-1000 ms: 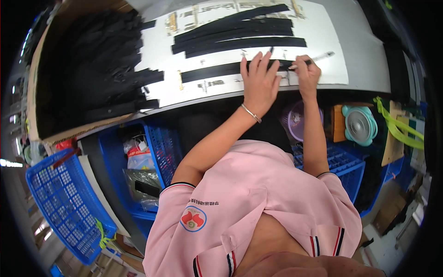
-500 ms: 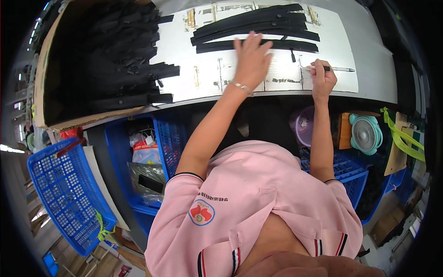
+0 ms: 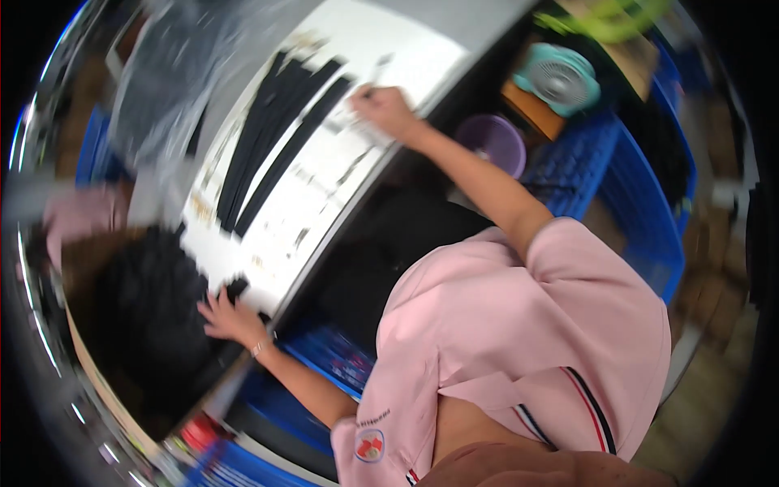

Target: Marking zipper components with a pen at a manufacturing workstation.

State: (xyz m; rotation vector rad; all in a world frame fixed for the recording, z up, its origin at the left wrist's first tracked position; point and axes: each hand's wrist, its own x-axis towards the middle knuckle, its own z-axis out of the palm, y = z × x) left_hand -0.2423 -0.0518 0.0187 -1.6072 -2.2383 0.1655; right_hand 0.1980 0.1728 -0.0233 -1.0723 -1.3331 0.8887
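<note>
My left hand [image 3: 235, 321] is open, its fingers spread at the edge of a pile of black zippers [image 3: 146, 316] in a cardboard box [image 3: 109, 385]. Whether it touches them is blurred. Up on the white board [image 3: 276, 264], my right hand [image 3: 388, 114] is closed around a pen [image 3: 380, 71] that sticks out past the fingers. Several black zippers [image 3: 258, 134] lie bunched side by side on the board, with a single zipper [image 3: 294, 154] apart from them, nearer to me. Dark marks and bits of tape show on the board's surface.
Clear plastic sheeting [image 3: 174, 73] covers something beyond the table, near a person's pink sleeve [image 3: 85, 215]. Below the table edge are a purple basket [image 3: 503, 142], a teal fan [image 3: 560, 81] and a blue crate [image 3: 568, 166]. Another blue basket [image 3: 235, 467] sits at lower left.
My left hand has left the zippers on the board and moved left to the box. My right hand still grips the pen over the board. The whole view has turned.
</note>
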